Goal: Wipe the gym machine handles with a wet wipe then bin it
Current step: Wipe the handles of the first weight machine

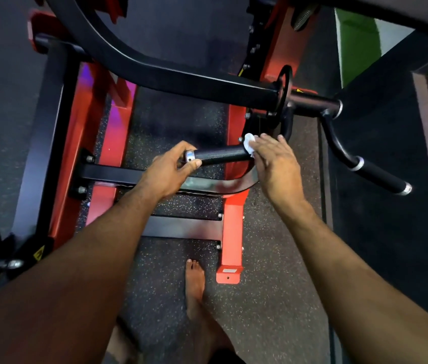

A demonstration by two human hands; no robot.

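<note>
A black textured handle (223, 155) with a silver end cap sticks out leftward from the red and black gym machine (233, 214). My left hand (173, 170) grips the handle's capped end, thumb and fingers curled round it. My right hand (275, 160) is wrapped over the handle's inner end and presses a white wet wipe (249, 143) against it; only a crumpled part of the wipe shows past my fingers. A second black handle (380, 173) with silver rings juts out on the right, with no hand on it.
A thick curved black bar (170, 77) of the machine runs above my hands. A red frame foot (230, 271) stands on the speckled rubber floor beside my bare foot (194, 282). A green mat patch (357, 40) lies at upper right. Dark weights sit at lower left.
</note>
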